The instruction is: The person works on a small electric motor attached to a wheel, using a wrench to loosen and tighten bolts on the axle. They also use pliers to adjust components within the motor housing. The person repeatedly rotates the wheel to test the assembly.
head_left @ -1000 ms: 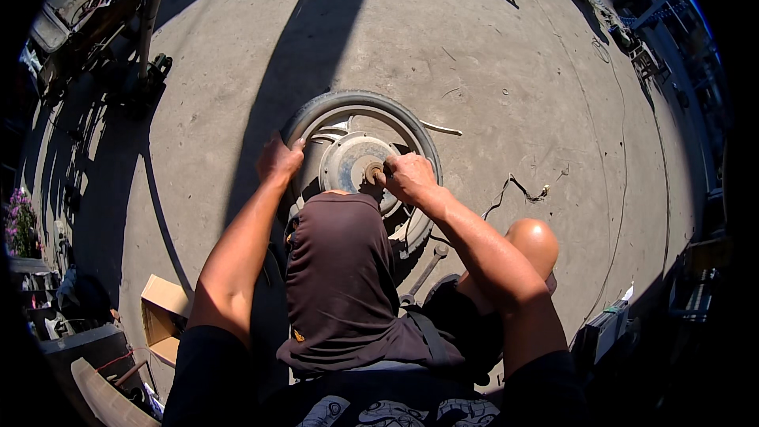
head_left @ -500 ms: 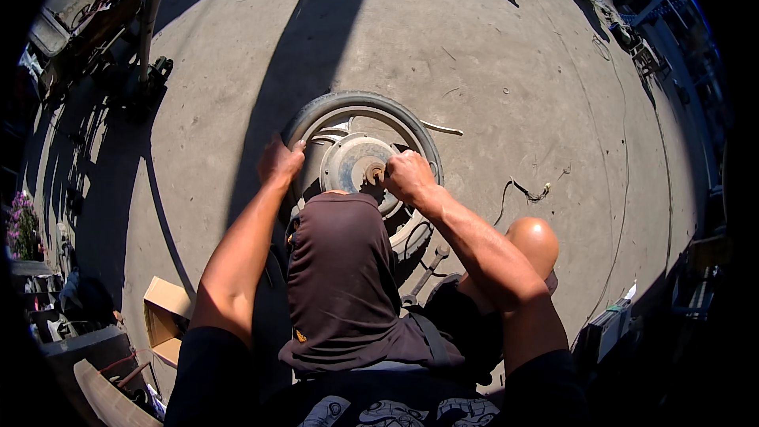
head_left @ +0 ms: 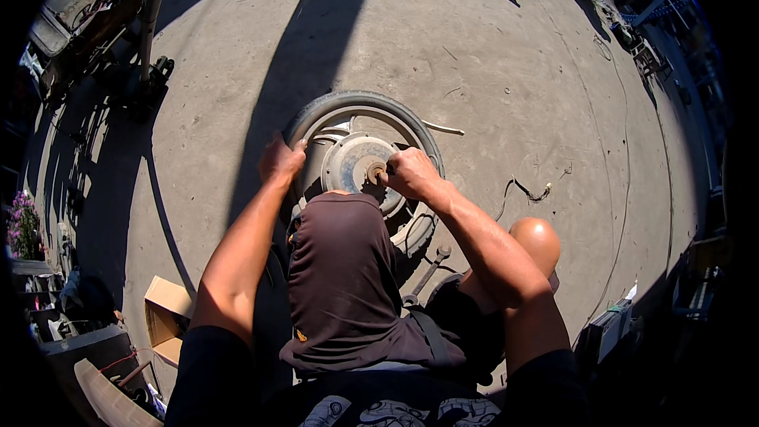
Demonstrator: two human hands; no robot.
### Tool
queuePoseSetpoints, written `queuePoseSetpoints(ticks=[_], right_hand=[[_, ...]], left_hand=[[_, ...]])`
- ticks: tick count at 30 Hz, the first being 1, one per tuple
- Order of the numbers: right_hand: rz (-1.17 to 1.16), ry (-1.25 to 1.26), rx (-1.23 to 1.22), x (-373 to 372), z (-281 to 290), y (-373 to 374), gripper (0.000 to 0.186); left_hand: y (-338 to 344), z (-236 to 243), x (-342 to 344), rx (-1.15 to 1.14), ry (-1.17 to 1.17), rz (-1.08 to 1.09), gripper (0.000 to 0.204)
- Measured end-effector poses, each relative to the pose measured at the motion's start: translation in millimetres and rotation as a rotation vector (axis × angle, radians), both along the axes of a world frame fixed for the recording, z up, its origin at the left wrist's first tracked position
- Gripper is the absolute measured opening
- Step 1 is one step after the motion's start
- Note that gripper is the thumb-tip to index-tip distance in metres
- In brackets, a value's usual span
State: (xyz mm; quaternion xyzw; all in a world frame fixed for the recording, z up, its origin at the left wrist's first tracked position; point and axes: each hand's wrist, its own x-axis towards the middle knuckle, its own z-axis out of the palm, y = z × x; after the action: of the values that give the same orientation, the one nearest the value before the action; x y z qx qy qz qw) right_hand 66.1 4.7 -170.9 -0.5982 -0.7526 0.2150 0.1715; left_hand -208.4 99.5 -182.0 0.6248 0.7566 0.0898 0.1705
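Note:
A wheel with a black tire (head_left: 364, 99) and a metal hub plate (head_left: 345, 160) lies in front of me, partly hidden by my clothed knee (head_left: 332, 253). My left hand (head_left: 282, 160) grips the tire and rim on the wheel's left side. At the centre, the fingers of my right hand (head_left: 411, 170) are closed on the rusty axle fitting (head_left: 375, 171); their exact hold is partly hidden. A large wrench (head_left: 431, 273) rests on the ground beside my right leg, and a thin cable hangs by the rim.
An open cardboard box (head_left: 162, 316) is at lower left, near flowers (head_left: 24, 221) and clutter. A wire with connectors (head_left: 530, 194) lies right of the wheel. A metal cart (head_left: 79, 8) stands at upper left; more equipment (head_left: 632, 24) lines the upper right.
My right hand and forearm have shifted very slightly to the right, still at the hub. My left hand stays on the rim, and the wheel has hardly moved.

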Motion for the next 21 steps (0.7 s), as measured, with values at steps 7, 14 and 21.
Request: queuePoseSetpoints(ticks=[7, 14, 21], right_hand=[[-0.023, -0.026, -0.029, 1.0, -3.0, 5.0, 0.034], [0.000, 0.019, 0.040, 1.7, -13.4, 8.8, 0.033], [0.031, 0.018, -0.029, 2.7, -6.3, 8.5, 0.029]], left_hand=[[-2.3, 8.3, 3.4, -0.027, -0.005, 0.000, 0.064], [0.1, 2.5, 2.2, 0.023, -0.007, -0.026, 0.063], [-0.9, 4.0, 2.3, -0.009, -0.029, -0.017, 0.063]])
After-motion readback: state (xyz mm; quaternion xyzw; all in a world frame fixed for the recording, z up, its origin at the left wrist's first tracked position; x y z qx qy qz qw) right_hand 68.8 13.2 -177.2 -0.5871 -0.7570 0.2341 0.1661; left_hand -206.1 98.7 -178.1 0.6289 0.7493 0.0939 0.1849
